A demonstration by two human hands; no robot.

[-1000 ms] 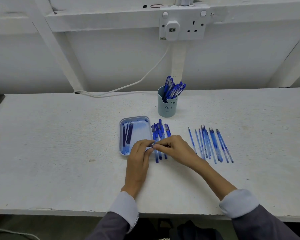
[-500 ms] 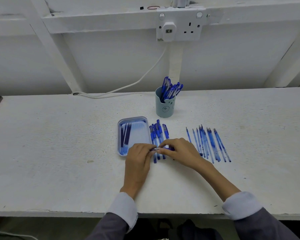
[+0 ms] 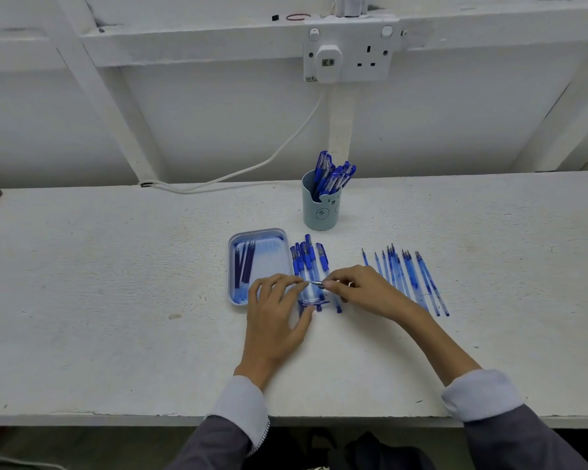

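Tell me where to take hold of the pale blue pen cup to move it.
Grip the pen cup round its wall at mid height, probably from its right. Pens fill its mouth and stick out above the rim, blocking a top grip; it stands upright with bare table on that side.

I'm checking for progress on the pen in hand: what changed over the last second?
The hands have drawn slightly apart: the right hand moved a little right, pinching a pen tip now showing between the fingertips. The left hand has spread its fingers; whether it grips anything is unclear. The tray, cup, capped pens and uncapped pens stayed put.
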